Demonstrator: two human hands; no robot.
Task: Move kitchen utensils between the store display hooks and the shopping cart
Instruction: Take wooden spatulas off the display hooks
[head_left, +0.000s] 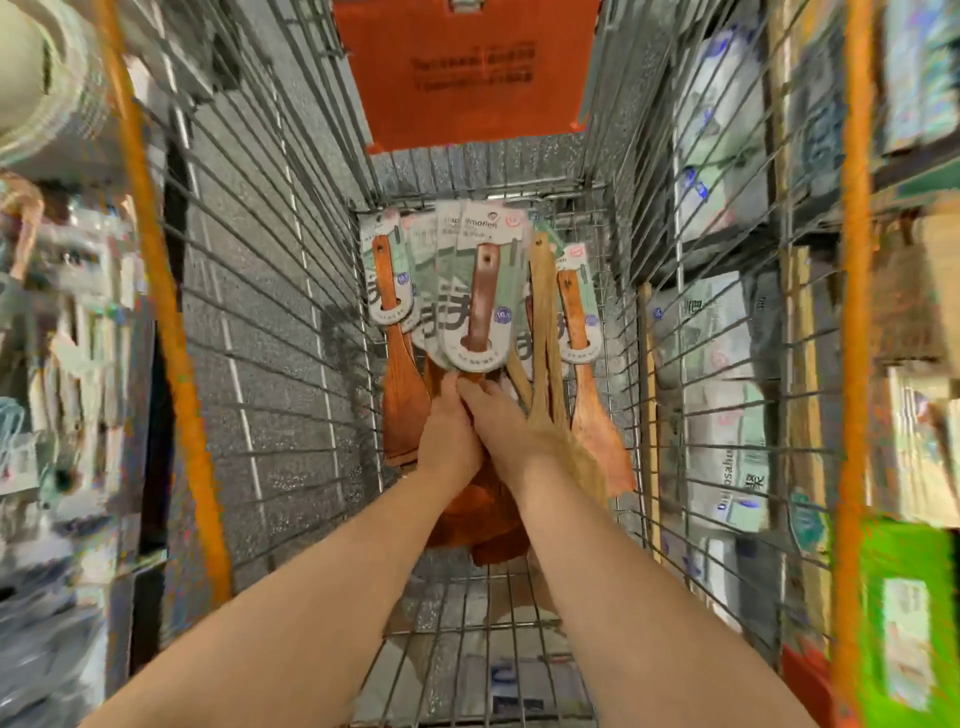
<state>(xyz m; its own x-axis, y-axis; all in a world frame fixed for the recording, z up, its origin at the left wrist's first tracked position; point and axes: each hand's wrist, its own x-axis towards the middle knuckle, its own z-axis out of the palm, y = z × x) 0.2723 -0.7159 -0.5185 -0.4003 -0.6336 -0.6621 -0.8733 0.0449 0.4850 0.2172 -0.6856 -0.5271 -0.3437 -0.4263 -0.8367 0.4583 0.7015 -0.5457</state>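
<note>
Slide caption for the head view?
Left hand and right hand grip a bundle of wooden spatulas inside the wire cart.

Wire cart: carded wooden spatulas piled on mesh bottom.

Silver wire cart w/ orange flap & rails; brown wooden spatulas, green-white cards.

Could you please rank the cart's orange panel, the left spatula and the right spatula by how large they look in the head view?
1. orange panel, clearly largest.
2. left spatula and right spatula: about alike, and the left is partly behind its card, so unranked.
</note>
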